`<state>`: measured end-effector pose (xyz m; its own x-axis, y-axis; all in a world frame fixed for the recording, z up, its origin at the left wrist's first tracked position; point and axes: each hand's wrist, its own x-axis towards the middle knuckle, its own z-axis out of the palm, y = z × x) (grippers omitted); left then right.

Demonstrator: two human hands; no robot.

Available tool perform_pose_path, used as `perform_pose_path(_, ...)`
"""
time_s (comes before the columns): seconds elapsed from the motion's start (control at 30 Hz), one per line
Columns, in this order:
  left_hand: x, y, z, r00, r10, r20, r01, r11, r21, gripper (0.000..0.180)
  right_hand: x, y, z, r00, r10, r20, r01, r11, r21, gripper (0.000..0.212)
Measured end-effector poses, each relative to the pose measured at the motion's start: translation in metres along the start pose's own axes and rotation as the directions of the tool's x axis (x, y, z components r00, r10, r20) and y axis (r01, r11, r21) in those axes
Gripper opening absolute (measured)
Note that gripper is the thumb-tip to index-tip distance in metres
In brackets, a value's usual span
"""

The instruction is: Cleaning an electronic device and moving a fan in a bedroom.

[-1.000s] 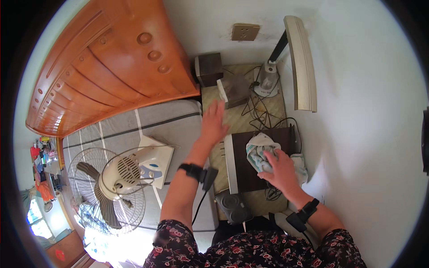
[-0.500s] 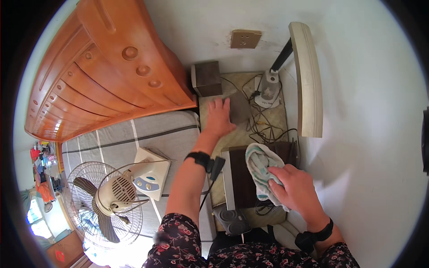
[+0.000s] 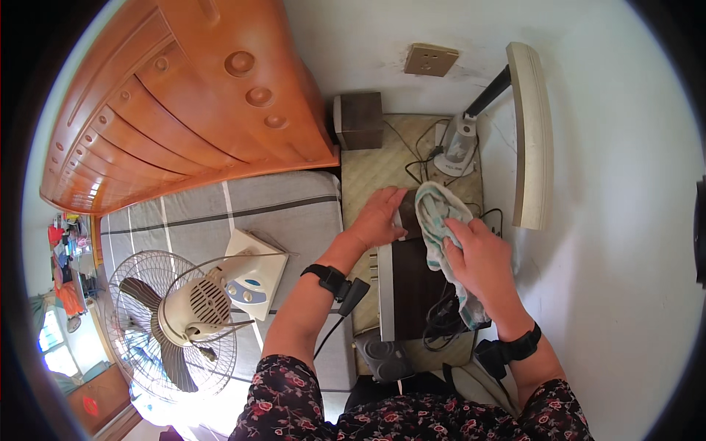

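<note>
My left hand [image 3: 380, 217] grips the pale-edged end of a small dark brown box [image 3: 412, 213], thumb at the near side and fingers at the far side. My right hand [image 3: 479, 257] is closed on a white cloth [image 3: 435, 202] with green marks. The cloth's far end lies against the small box and hides part of it; the rest hangs over a larger dark box [image 3: 413, 294] with a silver front and knobs. That larger box sits just nearer to me than the small one.
A similar dark speaker box [image 3: 360, 121] stands at the back of the tabletop [image 3: 368, 170]. Beside it are a desk lamp [image 3: 459, 147] and loose cables. More black cable [image 3: 440, 323] and a grey-black device [image 3: 384, 356] lie nearer. Left are a bed [image 3: 294, 213] and a fan [image 3: 195, 305].
The small dark box, earlier blurred farther back beside my left hand, is now nearer, in that hand's grip. My right hand has brought the cloth forward against it. The view has shifted slightly.
</note>
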<state>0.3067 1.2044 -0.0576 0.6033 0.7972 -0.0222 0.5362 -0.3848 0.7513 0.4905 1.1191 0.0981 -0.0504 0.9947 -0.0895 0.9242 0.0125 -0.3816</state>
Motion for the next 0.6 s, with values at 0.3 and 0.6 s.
perform_pose_path(0.3,0.024,-0.027,-0.013,0.989,-0.149,0.027,0.151,0.981,-0.125,0.062,-0.020,0.034,0.083,0.988,-0.063,0.143,0.091,0.976,-0.199,0.038)
perform_pose_path(0.6,0.110,-0.051,-0.037,0.750,-0.180,-0.636,0.433,0.861,0.267,0.093,-0.026,0.040,0.097,0.994,-0.107,-0.010,0.105,0.990,-0.089,0.051)
